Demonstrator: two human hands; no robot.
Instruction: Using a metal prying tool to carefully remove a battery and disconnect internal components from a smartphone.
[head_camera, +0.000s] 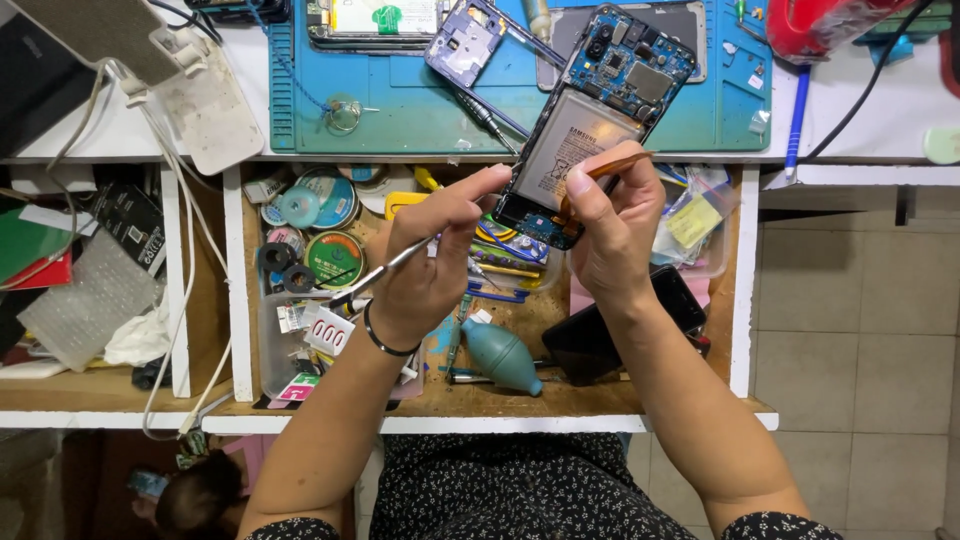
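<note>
An opened smartphone (590, 120) with its back cover off is held above a cluttered open drawer (740, 300), its long axis tilting from near-left to far-right. The right hand (615, 225) grips its lower end, thumb pressing an orange flex strip (610, 168). The left hand (435, 255), just left, holds metal tweezers (380, 272), its forefinger touching the phone's lower-left edge.

Cluttered drawer (250, 330) below hands, bare blue mat (420, 115) patch ahead, lamp (150, 70) blocking left

Opened phone (590, 115), battery and board exposed, held tilted above drawer.
</note>
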